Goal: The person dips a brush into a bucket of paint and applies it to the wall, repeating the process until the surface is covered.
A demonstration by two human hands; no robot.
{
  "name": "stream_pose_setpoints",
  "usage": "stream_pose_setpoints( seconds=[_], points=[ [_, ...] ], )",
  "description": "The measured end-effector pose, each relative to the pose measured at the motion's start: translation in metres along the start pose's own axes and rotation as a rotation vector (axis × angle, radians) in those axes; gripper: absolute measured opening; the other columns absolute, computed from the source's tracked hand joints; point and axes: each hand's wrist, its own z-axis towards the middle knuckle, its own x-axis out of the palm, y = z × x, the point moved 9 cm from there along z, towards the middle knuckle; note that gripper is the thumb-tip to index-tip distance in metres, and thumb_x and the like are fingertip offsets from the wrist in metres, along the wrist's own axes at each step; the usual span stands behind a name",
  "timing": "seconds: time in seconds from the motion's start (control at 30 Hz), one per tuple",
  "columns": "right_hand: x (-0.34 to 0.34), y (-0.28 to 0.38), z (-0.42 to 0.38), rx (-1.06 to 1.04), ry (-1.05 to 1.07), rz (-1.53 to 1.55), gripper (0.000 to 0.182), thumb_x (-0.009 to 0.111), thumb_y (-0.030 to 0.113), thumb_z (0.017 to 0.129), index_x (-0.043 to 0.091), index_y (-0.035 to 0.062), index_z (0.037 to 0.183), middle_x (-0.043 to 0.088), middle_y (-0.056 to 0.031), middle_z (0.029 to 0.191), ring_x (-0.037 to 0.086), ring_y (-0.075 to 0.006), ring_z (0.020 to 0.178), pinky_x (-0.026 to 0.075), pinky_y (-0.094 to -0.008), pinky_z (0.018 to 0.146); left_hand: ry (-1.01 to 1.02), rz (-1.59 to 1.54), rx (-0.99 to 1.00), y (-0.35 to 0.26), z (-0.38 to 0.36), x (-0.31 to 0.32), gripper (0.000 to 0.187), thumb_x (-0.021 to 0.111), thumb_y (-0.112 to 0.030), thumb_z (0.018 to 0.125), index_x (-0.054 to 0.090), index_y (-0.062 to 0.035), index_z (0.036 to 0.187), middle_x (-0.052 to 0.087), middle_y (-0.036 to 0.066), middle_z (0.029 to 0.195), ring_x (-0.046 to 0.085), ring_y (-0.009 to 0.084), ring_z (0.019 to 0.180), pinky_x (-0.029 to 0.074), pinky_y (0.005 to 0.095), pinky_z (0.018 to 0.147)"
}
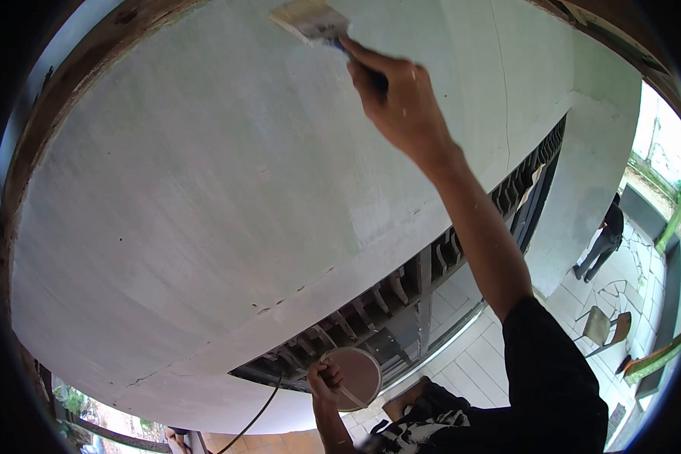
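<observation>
My right hand (408, 113) is raised high and closed around the dark handle of a wide paintbrush (314, 20). Its pale bristles point up and left, close over the whitish-green wall (234, 151). Streaky strokes and thin cracks show on that wall. Low in the view, my left hand (325, 380) is closed on a round bucket (362, 372) at its near side, by the rim or handle. The bucket's mouth faces me, with a pale rim and a greyish-brown inside.
A slatted vent opening (390, 291) runs along the wall's lower edge, and a dark cable (261, 408) hangs from it. Wooden beams (34, 144) frame the wall. Down to the right are a tiled floor (469, 363), a chair (601, 329) and a person in dark clothes (605, 238).
</observation>
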Motion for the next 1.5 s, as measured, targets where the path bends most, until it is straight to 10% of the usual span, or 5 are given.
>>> stream_pose_setpoints(
  seconds=[0.37,0.7,0.83,1.1,1.5],
  points=[
    [0.0,-0.048,-0.358,0.455,0.418,-0.116,0.05,0.063,0.001,0.085,0.055,0.0111,0.133,0.057,-0.0104,0.067,0.059,-0.0226,0.056,0.048,-0.0358,0.05,-0.062,0.007,-0.019,0.004,0.005,-0.016,0.008,0.048,-0.023,0.079,0.051,-0.0157,0.078,0.023,-0.007,0.054,0.019,0.0063,0.043,0.017,0.0239,0.04],
    [0.012,0.011,-0.025,-0.136,0.018,-0.013,0.047,0.059,0.002,0.088,0.053,0.0094,0.133,0.051,-0.0106,0.062,0.052,-0.0203,0.051,0.042,-0.0378,0.05,0.022,0.081,-0.02,-0.007,0.007,-0.005,0.009,0.048,-0.025,0.078,0.051,-0.0158,0.079,0.025,-0.007,0.055,0.023,0.0067,0.044,0.02,0.0248,0.041],
    [0.042,-0.013,-0.046,-0.067,0.018,-0.009,0.045,0.059,0.0,0.089,0.054,0.0078,0.133,0.048,-0.0096,0.061,0.043,-0.0166,0.049,0.041,-0.0295,0.05,-0.04,0.053,-0.012,-0.012,-0.001,-0.013,0.008,0.047,-0.023,0.081,0.051,-0.0163,0.078,0.022,-0.007,0.054,0.018,0.0061,0.043,0.016,0.0242,0.039],
    [0.022,-0.031,-0.359,0.396,0.537,-0.082,0.051,0.059,-0.005,0.085,0.05,0.0015,0.135,0.06,-0.0126,0.073,0.058,-0.0211,0.059,0.049,-0.0323,0.052,-0.119,0.083,-0.003,-0.017,-0.005,-0.024,0.011,0.048,-0.024,0.078,0.054,-0.0149,0.08,0.025,-0.008,0.054,0.023,0.0063,0.044,0.02,0.0244,0.041],
    [0.039,0.005,-0.052,-0.05,0.051,0.015,0.047,0.058,0.001,0.09,0.052,0.0099,0.136,0.051,-0.0086,0.063,0.045,-0.0143,0.052,0.039,-0.031,0.049,-0.05,0.107,-0.001,-0.025,-0.008,-0.018,0.006,0.046,-0.022,0.08,0.05,-0.0176,0.079,0.023,-0.007,0.054,0.018,0.0064,0.043,0.017,0.0247,0.04]
  ],
)
